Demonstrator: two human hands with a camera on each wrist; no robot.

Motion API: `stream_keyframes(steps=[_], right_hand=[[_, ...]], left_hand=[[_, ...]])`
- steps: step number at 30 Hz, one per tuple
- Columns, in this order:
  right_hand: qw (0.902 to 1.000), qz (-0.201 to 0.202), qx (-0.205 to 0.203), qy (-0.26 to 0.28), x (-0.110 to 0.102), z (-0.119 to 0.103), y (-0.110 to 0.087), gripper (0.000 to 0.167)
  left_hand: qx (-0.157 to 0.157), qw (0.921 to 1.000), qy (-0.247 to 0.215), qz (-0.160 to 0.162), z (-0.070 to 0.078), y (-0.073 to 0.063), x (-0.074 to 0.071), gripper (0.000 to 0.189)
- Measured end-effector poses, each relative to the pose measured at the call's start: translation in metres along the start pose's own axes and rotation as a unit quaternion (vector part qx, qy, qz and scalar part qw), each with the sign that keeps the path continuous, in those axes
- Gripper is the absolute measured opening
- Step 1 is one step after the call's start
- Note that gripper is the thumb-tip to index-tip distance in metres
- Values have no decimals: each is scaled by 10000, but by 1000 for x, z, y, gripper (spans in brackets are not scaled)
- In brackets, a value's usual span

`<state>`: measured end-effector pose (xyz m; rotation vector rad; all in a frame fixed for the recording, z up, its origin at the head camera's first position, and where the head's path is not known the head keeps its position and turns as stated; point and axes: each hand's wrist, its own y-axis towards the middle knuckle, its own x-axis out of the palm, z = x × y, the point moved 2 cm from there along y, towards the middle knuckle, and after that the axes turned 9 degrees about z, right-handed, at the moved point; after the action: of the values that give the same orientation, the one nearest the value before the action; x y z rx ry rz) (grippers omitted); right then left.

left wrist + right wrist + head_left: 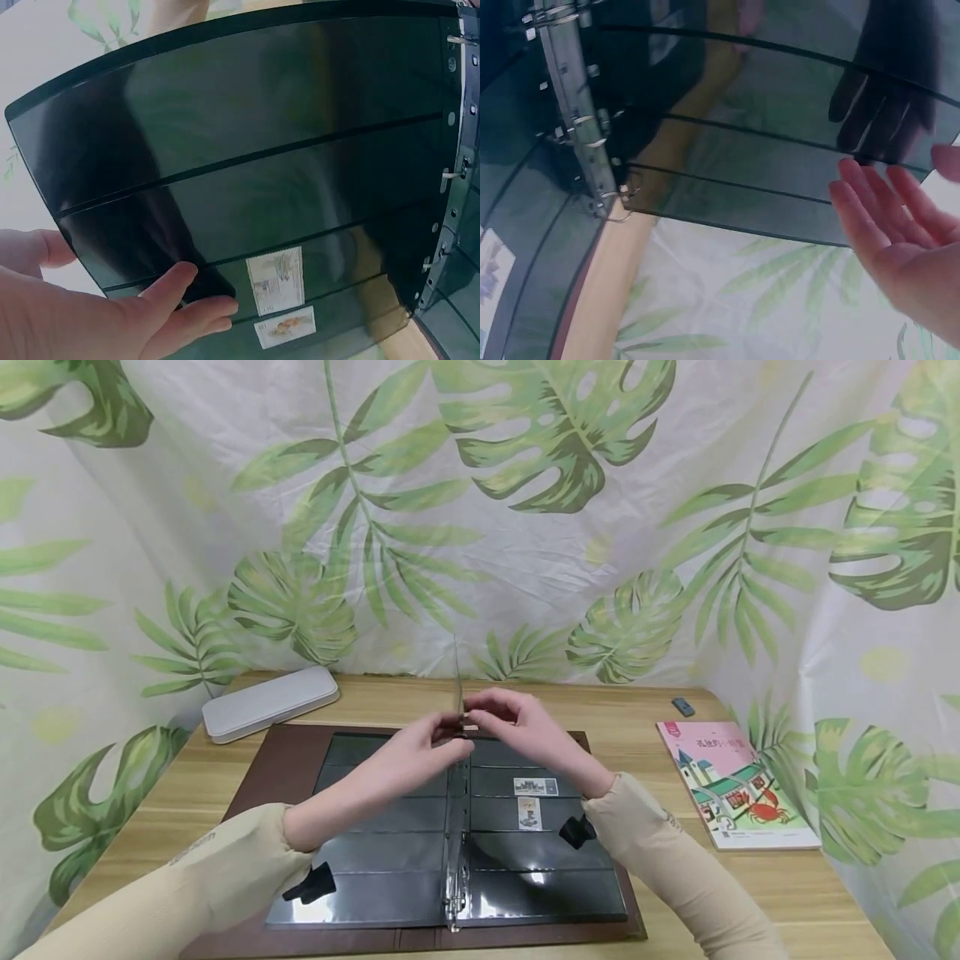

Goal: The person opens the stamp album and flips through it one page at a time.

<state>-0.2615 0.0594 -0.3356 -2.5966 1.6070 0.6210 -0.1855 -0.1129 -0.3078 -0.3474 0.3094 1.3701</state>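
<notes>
A stamp album (pixel 300 760) lies open on the table, its black pocket pages fixed on metal rings along the spine. One page (pixel 247 187) stands upright, seen almost edge-on in the head view. My left hand (pixel 431 743) pinches this page at its outer edge, fingers against the face that carries two stamps (pixel 277 281). On the other side, my right hand (pixel 517 718) is at the page with fingers extended and slightly bent; the right wrist view shows its fingertips (pixel 847 169) by the dark sheet. Two more stamps (pixel 536 787) sit in the right-hand page.
A pale grey case (pixel 270 703) lies at the back left of the wooden table (pixel 645 710). On the right is a pink illustrated book (pixel 738 785), with a small dark object (pixel 682 706) behind it. A leaf-patterned curtain (pixel 525 568) surrounds the table.
</notes>
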Motion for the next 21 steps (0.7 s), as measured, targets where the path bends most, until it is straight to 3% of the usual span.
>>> stream_keyframes(steps=[4,11,18,21], right_hand=[[9978,-127,-607,-233,5,7,-6,34],[9922,-223,-950,-770,4,26,-16,38],[9710,69,-1154,-2094,-10,63,-29,42],[9624,178,-1221,-2418,-19,82,-33,43]], left_hand=[[-19,9999,-88,80,-4,-5,-11,59],[-21,9999,105,28,-24,-18,-40,61],[289,9994,54,160,-59,-27,-64,54],[191,9996,-135,165,-78,-32,-73,53]])
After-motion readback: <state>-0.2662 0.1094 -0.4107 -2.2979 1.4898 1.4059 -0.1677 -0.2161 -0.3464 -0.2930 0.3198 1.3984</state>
